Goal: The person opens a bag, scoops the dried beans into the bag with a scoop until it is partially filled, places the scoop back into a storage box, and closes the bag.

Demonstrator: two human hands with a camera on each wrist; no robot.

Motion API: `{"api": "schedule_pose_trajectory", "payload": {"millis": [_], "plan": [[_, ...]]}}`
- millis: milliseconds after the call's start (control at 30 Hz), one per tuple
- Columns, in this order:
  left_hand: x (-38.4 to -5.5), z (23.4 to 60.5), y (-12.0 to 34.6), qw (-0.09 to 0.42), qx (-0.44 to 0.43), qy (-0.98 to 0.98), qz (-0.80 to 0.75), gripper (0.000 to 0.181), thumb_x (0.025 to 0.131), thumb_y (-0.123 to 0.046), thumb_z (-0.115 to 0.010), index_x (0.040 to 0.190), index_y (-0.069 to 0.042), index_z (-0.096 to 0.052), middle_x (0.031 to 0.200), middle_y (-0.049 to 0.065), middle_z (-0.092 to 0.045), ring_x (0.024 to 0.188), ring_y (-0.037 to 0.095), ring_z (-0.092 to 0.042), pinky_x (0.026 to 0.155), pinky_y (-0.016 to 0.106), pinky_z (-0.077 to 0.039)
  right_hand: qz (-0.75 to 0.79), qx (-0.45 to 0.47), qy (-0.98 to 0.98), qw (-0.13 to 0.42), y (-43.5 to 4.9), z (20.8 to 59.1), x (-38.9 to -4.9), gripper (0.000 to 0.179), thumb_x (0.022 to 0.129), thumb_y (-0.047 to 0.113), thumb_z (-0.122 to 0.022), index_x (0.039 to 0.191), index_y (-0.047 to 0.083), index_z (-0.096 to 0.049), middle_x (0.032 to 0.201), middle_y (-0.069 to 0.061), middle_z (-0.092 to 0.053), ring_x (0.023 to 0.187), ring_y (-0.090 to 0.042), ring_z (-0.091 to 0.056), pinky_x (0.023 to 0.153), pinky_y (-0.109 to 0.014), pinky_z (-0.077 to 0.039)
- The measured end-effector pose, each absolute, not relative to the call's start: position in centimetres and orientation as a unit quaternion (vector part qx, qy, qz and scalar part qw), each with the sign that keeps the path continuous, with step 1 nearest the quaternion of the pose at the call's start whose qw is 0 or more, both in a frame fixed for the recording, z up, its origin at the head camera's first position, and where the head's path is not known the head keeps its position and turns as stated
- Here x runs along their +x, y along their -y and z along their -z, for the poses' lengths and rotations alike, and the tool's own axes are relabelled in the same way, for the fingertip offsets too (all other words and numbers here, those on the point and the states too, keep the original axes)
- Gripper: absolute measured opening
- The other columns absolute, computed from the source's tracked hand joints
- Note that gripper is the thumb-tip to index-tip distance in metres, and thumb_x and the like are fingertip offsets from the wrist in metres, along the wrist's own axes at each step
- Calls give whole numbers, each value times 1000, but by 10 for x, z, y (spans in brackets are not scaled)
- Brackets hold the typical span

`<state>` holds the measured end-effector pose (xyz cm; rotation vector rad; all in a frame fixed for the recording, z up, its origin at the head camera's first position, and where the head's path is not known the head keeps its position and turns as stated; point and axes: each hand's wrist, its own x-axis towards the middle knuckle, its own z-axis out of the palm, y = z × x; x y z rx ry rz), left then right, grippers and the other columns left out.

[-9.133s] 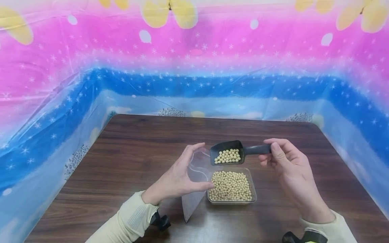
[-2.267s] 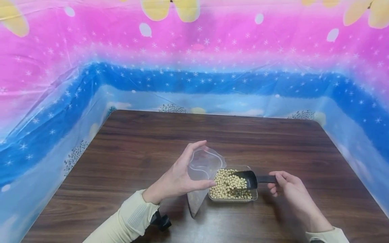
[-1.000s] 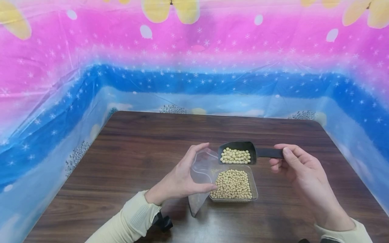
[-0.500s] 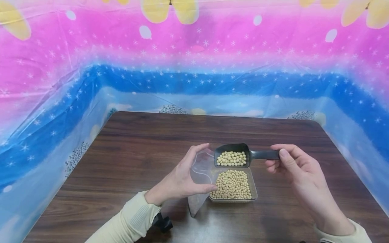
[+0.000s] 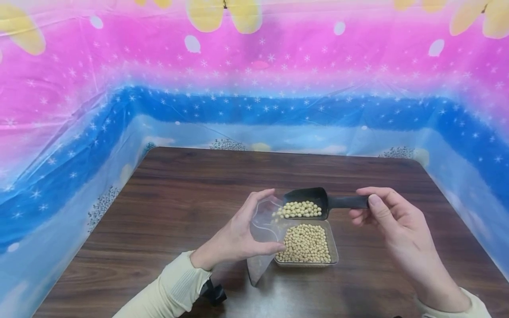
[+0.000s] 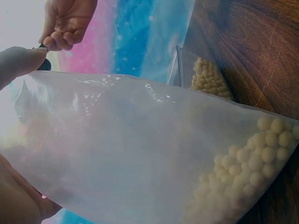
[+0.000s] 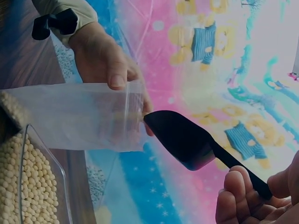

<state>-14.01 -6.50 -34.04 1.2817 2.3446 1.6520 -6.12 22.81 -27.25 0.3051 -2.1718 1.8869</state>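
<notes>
My left hand (image 5: 234, 232) holds a clear zip bag (image 5: 260, 265) upright by its mouth, thumb and fingers spread at the rim. In the left wrist view, soybeans (image 6: 247, 163) fill the bag's lower end. My right hand (image 5: 401, 238) pinches the handle of a black scoop (image 5: 306, 194) between thumb and fingers. The scoop's lip is right at the bag's mouth, tilted towards it, and soybeans slide off it into the opening. Below the scoop, a clear rectangular container (image 5: 334, 247) of soybeans stands on the table, close beside the bag.
The dark wood-grain table (image 5: 191, 176) stretches away behind the hands. A pink and blue patterned cloth (image 5: 254, 106) hangs around its back and sides. A black wrist mount (image 5: 214, 293) sits under the left sleeve.
Around two seconds ago the scoop was down in the container's soybeans. It has since risen, moved left to the bag and tipped, so soybeans now run in. The left hand has stayed nearly still.
</notes>
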Motion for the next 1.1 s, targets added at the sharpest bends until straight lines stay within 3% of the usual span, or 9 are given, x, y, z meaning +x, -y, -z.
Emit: {"api": "schedule_pose_trajectory", "payload": {"millis": [233, 467, 567, 867, 1000, 1100], "plan": [[-139, 339, 65, 2, 401, -752, -523, 100, 71, -28, -88, 149, -23, -25, 138, -1, -43, 125, 15, -45, 106, 42, -37, -643, 103, 746, 140, -230, 267, -60, 27, 103, 12, -46, 123, -4, -55, 88, -13, -70, 79, -18, -67, 75, -26, -55], [-139, 341, 65, 10, 392, -755, -526, 103, 68, -17, -89, 149, -14, -26, 139, 8, -42, 125, 23, -45, 105, 47, -38, -617, 109, 765, 148, -228, 266, -60, 25, 103, 12, -46, 122, -1, -57, 88, -12, -71, 79, -17, -67, 75, -24, -55], [-139, 341, 64, 11, 389, -755, -528, 103, 68, -15, -89, 149, -12, -26, 140, 8, -41, 126, 24, -45, 106, 48, -36, -570, 112, 796, 168, -226, 265, -59, 24, 104, 12, -45, 121, 1, -58, 87, -11, -71, 78, -17, -67, 74, -23, -54], [-140, 341, 65, -3, 405, -753, -519, 97, 73, -29, -86, 149, -22, -26, 138, 0, -43, 124, 16, -45, 104, 43, -39, -495, 142, 821, 246, -226, 263, -58, 23, 102, 2, -44, 119, -5, -58, 82, -8, -70, 74, -14, -66, 71, -18, -53], [-141, 342, 65, -16, 412, -749, -519, 96, 73, -25, -85, 149, -21, -27, 136, 1, -45, 119, 18, -49, 100, 41, -43, -473, 110, 823, 295, -235, 261, -56, 24, 101, 2, -46, 119, -5, -60, 79, -6, -68, 72, -12, -64, 70, -15, -52], [-143, 343, 64, -34, 414, -746, -521, 95, 72, -21, -85, 148, -20, -28, 134, 3, -45, 117, 20, -51, 98, 40, -45, -442, 76, 844, 293, -240, 265, -54, 23, 102, 6, -47, 118, 0, -63, 77, -3, -67, 72, -10, -63, 68, -14, -51]]}}
